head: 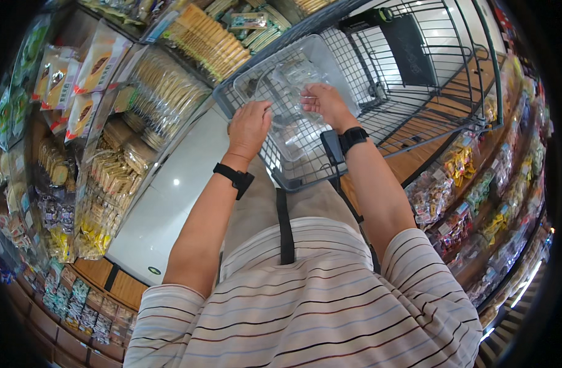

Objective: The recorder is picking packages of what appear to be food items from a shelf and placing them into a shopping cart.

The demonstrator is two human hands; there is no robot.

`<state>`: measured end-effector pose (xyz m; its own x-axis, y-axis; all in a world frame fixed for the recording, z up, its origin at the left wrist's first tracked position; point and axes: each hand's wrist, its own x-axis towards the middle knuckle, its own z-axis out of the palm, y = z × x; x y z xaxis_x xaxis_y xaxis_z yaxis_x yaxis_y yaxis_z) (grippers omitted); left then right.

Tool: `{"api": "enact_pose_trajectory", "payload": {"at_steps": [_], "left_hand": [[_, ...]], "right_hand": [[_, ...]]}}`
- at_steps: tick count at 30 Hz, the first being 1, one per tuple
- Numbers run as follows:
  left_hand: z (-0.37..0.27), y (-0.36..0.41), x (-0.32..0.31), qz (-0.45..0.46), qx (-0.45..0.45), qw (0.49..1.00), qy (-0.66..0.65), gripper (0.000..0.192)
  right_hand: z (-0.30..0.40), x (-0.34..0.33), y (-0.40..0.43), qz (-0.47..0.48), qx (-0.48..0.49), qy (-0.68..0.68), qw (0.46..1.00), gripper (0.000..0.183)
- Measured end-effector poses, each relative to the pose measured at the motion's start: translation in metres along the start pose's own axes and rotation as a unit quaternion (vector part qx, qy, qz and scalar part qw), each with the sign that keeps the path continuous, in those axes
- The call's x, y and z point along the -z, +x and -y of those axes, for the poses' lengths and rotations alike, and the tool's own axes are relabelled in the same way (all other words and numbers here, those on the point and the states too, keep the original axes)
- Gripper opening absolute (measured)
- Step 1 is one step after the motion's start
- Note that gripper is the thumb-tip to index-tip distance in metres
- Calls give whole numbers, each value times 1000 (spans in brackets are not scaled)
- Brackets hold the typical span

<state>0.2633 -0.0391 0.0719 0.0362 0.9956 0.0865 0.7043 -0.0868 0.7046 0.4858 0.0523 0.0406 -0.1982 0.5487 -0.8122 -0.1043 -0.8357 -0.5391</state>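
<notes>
A grey metal shopping cart (414,110) stands before me, with a clear plastic bin (343,85) inside it near my end. Clear plastic packaging (299,73) lies in the bin, its contents too blurred to name. Above the bin is my right hand (324,102), its fingers curled towards the packaging; whether it grips any of the plastic is unclear. My left hand (249,126) is at the cart's left near corner, palm down, with the fingers bent over the rim. What lies under that palm is hidden. Both wrists wear black bands.
Shelves of packaged wafers or biscuits (170,96) rise at the left, with more stacked packs (212,41) beyond the cart. Bins of wrapped sweets (460,165) line the right side. A pale tiled floor (166,207) shows between the left shelves and my legs.
</notes>
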Motion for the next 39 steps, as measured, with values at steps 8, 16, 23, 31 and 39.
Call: {"api": "enact_pose_trajectory", "payload": {"at_steps": [8, 16, 23, 31, 39], "left_hand": [[2, 0, -23, 64, -19, 985, 156, 16], [1, 0, -26, 109, -3, 968, 224, 19], [3, 1, -29, 79, -18, 974, 211, 16], [5, 1, -31, 98, -14, 966, 239, 16], [5, 0, -29, 93, -10, 965, 243, 16]], "right_hand": [[-17, 43, 53, -27, -15, 60, 998, 38], [-17, 45, 78, -54, -45, 102, 992, 30], [-15, 42, 85, -64, -45, 103, 992, 25], [-12, 32, 97, -28, 13, 83, 996, 40], [-10, 29, 106, -100, -1, 47, 994, 66]]}}
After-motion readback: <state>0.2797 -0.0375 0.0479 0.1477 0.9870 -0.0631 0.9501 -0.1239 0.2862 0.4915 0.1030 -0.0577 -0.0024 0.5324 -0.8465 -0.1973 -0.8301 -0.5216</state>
